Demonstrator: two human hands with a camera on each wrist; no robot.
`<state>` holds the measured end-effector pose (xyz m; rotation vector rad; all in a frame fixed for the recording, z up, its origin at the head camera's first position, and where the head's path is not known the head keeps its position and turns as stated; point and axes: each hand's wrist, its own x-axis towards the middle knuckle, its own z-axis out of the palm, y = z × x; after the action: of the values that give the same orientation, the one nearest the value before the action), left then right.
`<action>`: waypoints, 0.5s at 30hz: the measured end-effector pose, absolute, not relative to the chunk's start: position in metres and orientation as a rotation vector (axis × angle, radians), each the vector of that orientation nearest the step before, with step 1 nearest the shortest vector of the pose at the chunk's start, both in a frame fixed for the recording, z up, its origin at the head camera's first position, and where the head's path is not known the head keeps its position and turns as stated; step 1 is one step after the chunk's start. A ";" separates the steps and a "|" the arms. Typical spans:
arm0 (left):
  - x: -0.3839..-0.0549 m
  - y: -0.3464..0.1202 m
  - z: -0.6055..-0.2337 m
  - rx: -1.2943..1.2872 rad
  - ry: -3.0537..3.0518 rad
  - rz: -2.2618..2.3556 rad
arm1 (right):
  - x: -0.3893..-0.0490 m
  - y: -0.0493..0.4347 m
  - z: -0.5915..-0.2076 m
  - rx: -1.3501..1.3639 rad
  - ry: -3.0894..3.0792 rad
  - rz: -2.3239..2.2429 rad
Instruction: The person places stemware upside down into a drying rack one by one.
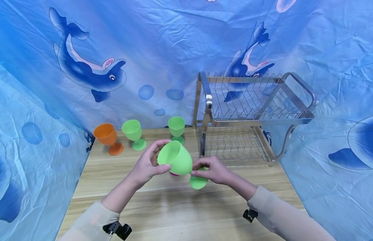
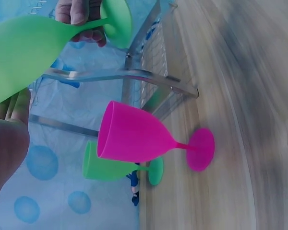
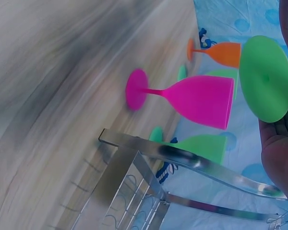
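Note:
Between both hands a light green plastic goblet [image 1: 181, 160] is held tilted above the table, its mouth toward the upper left. My left hand [image 1: 151, 160] grips the bowl, thumb on the near side and fingers behind it. At the stem, my right hand [image 1: 213, 170] pinches with thumb and fingers, close to the round green foot [image 1: 198, 182]. Behind and below it a magenta goblet [image 2: 134, 134] stands upright on the table, almost wholly hidden by the held goblet in the head view but plain in both wrist views.
An orange goblet [image 1: 105, 134] and two more green goblets, one left [image 1: 132, 130] and one mid-back [image 1: 176, 126], stand along the rear of the wooden table [image 1: 114, 187]. A two-tier metal dish rack [image 1: 262, 122] stands at the back right. Blue dolphin-print curtains [image 1: 162, 50] enclose the table.

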<state>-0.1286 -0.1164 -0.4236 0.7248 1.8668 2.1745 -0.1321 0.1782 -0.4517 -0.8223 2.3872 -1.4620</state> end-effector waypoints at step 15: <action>-0.127 -0.136 -0.387 1.147 2.785 1.151 | -0.143 0.197 -0.421 -1.145 2.714 -0.975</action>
<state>-0.1274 -0.1358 -0.3869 1.1471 2.7855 1.1511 -0.1433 0.1973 -0.4211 -1.1449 2.7135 -0.9753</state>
